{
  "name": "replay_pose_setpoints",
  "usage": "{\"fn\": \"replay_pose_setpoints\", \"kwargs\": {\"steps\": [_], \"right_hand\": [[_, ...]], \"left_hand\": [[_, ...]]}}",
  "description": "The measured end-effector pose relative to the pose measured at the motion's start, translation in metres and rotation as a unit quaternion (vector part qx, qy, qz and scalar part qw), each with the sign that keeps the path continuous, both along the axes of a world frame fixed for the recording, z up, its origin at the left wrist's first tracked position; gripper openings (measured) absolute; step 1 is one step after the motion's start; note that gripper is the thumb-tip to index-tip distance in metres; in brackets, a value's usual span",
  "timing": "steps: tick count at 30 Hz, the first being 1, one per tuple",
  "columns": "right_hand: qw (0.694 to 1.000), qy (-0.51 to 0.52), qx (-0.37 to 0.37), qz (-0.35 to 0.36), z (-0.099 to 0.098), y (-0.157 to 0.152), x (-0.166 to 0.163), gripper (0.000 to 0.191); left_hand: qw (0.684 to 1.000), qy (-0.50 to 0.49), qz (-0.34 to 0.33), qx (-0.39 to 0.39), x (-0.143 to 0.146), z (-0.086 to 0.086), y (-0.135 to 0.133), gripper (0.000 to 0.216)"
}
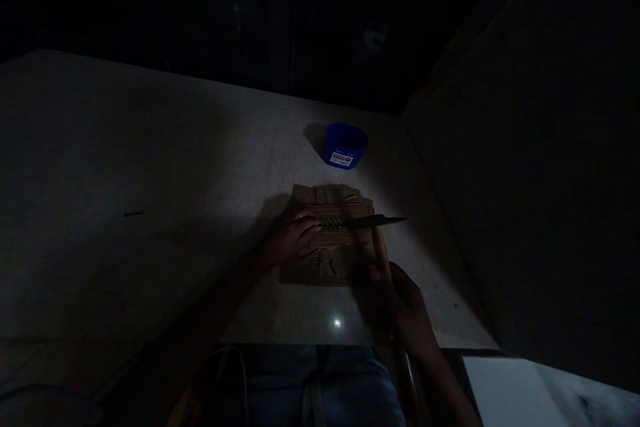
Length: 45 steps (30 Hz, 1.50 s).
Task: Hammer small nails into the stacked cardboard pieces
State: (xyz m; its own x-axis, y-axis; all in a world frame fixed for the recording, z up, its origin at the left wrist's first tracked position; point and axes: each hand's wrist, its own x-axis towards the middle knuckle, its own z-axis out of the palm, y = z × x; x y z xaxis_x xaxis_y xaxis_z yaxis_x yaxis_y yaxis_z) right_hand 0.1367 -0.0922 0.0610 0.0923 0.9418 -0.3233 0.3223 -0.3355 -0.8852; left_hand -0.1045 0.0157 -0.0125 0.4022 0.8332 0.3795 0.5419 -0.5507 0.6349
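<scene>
My right hand [400, 303] is wrapped round the wooden handle of a hammer [381, 247]. The hammer's dark head lies over the right side of a stack of torn brown cardboard [345, 237] on the table. On the stack's left side rests my left hand [295, 233], its thumb and fingertips drawn together. They touch the end of a short row of dark, shiny pieces [331, 222] in the middle of the cardboard. Whatever the fingertips pinch is too small and dim to make out.
A blue plastic tub [345, 147] with a white label stands behind the cardboard; its contents are dark. A thin dark nail-like piece [133, 214] lies far left on the pale table [200, 147]. A dark upright panel [500, 167] borders the table's right side. Light is very low.
</scene>
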Motion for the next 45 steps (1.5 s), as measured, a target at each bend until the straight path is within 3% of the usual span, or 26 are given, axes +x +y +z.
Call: {"fn": "replay_pose_setpoints", "kwargs": {"steps": [4, 11, 17, 24, 28, 31, 36, 42, 45], "right_hand": [[1.000, 0.000, 0.028, 0.013, 0.013, 0.001, 0.003, 0.047], [0.986, -0.024, -0.001, 0.163, 0.039, 0.017, -0.005, 0.050], [0.979, -0.053, 0.046, 0.193, 0.054, 0.026, -0.021, 0.049], [0.984, -0.043, -0.003, 0.171, 0.050, 0.030, -0.021, 0.053], [0.982, -0.062, 0.027, 0.177, 0.051, 0.027, -0.017, 0.053], [0.970, -0.107, 0.053, 0.212, 0.047, 0.032, -0.020, 0.050], [0.951, -0.128, 0.028, 0.280, 0.041, 0.039, -0.023, 0.047], [0.961, -0.129, 0.040, 0.242, 0.041, 0.034, -0.019, 0.052], [0.957, -0.131, 0.026, 0.259, 0.034, 0.035, -0.019, 0.048]], "left_hand": [[1.000, -0.012, 0.003, 0.003, 0.000, -0.005, 0.001, 0.024], [1.000, -0.020, 0.004, 0.016, 0.002, -0.009, 0.001, 0.021], [1.000, 0.009, 0.012, 0.015, 0.000, -0.013, -0.001, 0.018], [1.000, -0.028, 0.013, 0.003, 0.002, -0.015, 0.000, 0.014], [1.000, -0.028, 0.007, -0.001, 0.002, -0.013, -0.001, 0.015], [1.000, -0.023, 0.011, 0.005, 0.002, -0.012, -0.001, 0.016], [1.000, -0.001, 0.009, 0.025, 0.001, -0.015, -0.001, 0.021], [1.000, -0.014, 0.005, 0.020, 0.001, -0.017, -0.001, 0.022], [1.000, -0.015, 0.009, 0.004, 0.000, -0.014, -0.002, 0.024]]}}
